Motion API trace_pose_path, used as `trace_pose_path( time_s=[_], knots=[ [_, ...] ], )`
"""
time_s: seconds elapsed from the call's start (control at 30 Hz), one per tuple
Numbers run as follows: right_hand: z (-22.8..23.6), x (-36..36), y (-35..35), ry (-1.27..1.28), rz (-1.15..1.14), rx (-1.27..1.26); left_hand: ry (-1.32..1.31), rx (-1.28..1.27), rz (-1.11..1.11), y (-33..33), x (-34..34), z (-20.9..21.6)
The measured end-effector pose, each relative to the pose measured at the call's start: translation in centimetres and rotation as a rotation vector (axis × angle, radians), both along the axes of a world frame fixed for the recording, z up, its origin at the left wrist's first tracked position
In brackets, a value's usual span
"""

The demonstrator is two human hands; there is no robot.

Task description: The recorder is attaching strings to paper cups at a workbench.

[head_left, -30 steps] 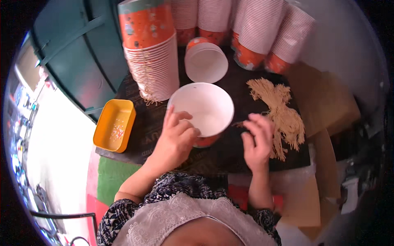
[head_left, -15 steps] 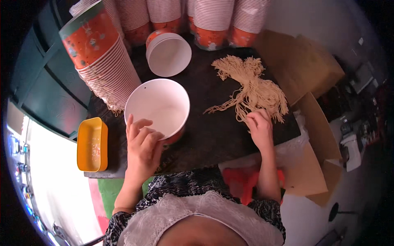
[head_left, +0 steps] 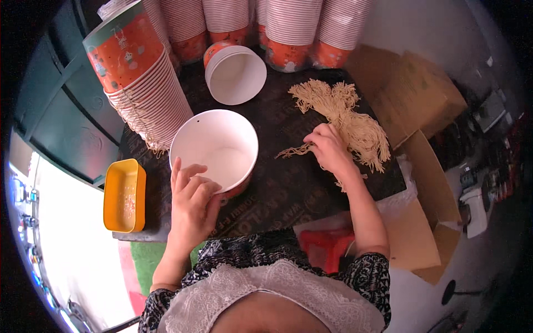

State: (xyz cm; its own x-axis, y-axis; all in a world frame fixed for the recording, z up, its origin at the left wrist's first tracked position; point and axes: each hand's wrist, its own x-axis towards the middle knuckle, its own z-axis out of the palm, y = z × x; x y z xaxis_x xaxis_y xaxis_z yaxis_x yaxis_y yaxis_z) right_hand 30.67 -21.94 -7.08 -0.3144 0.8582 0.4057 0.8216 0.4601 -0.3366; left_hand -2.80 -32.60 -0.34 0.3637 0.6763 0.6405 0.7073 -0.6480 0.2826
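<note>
Glare at lower left (blown to white) | right side dim | edges bent, rim black

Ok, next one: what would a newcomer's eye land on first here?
Probably the open, white-lined tub left of centre, with the left hand at its near rim. Next comes the tan bundle of cords on the right, where the right hand reaches in. The tall orange-and-white tub stack at upper left also stands out.

White tub (head_left: 214, 145) smooth ppr-like, cord bundle (head_left: 363, 133) rough matt fibre, yellow tray (head_left: 141, 197) smooth plstc, carton (head_left: 433, 100) matt cardbd.
</note>
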Motion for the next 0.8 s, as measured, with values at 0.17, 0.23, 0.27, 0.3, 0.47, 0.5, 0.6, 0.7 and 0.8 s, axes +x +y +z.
trace_pose_path(
  time_s=[0.17, 0.23, 0.27, 0.3, 0.47, 0.5, 0.6, 0.7, 0.8],
  knots=[
    [-0.3, -0.7, 0.5, 0.023, 0.0, 0.072, 0.018, -0.01, 0.016, 0.2, 0.4, 0.3],
    [0.7, -2.1, -0.9, 0.08, 0.03, 0.19, 0.029, 0.016, 0.039, 0.6, 0.3, 0.0],
    [1.1, -3.1, -1.8, 0.075, 0.058, 0.206, 0.031, 0.013, 0.045, 0.7, 0.4, -0.1],
    [1.5, -4.2, -2.8, 0.068, 0.084, 0.225, 0.033, 0.026, 0.047, 1.0, 0.5, -0.2],
    [1.4, -9.5, -7.6, 0.254, 0.286, 0.153, 0.025, 0.051, 0.04, 2.6, 0.8, -0.8],
    [1.3, -10.0, -8.4, 0.351, 0.331, 0.102, 0.015, 0.073, 0.045, 2.6, 1.0, -0.7],
    [1.3, -10.8, -9.8, 0.865, 0.275, -0.233, -0.094, 0.184, 0.059, 1.5, 1.4, -0.6],
    [1.1, -10.9, -10.1, 0.912, 0.273, -0.225, -0.283, 0.162, -0.043, -0.5, 1.1, -1.1],
    [1.4, -11.0, -10.9, 0.935, 0.27, -0.282, -0.33, -0.074, -0.113, -1.6, 1.8, -0.9]
  ],
)
